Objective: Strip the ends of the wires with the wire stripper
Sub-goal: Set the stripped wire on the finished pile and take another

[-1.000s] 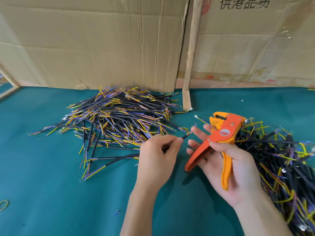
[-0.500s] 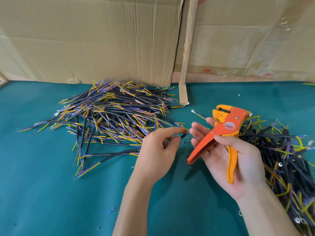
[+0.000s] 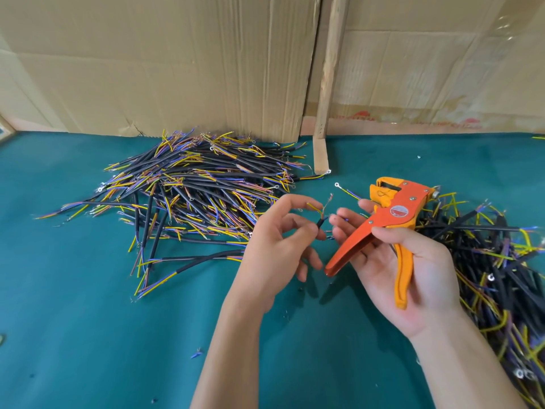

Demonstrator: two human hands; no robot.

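Note:
My right hand [image 3: 410,267] holds the orange wire stripper [image 3: 389,219] palm up, thumb over its body, handles spread apart and jaws pointing away. My left hand [image 3: 274,246] pinches a short black wire [image 3: 321,222] near its end, just left of my right fingertips. The thin yellow and bare strands of that wire fan out upward. A large pile of black wires [image 3: 191,190] with yellow, blue and brown ends lies to the left. A second pile of wires [image 3: 486,261] lies to the right, behind my right hand.
Everything sits on a green cloth table [image 3: 73,320]. Cardboard sheets [image 3: 177,69] and a wooden strip [image 3: 327,84] stand along the far edge. Small bits of insulation [image 3: 196,354] lie scattered on the cloth near me.
My left hand's fingers have opened out and the wire end now stands up between the hands, its strands showing. The right hand and stripper stay much as they were.

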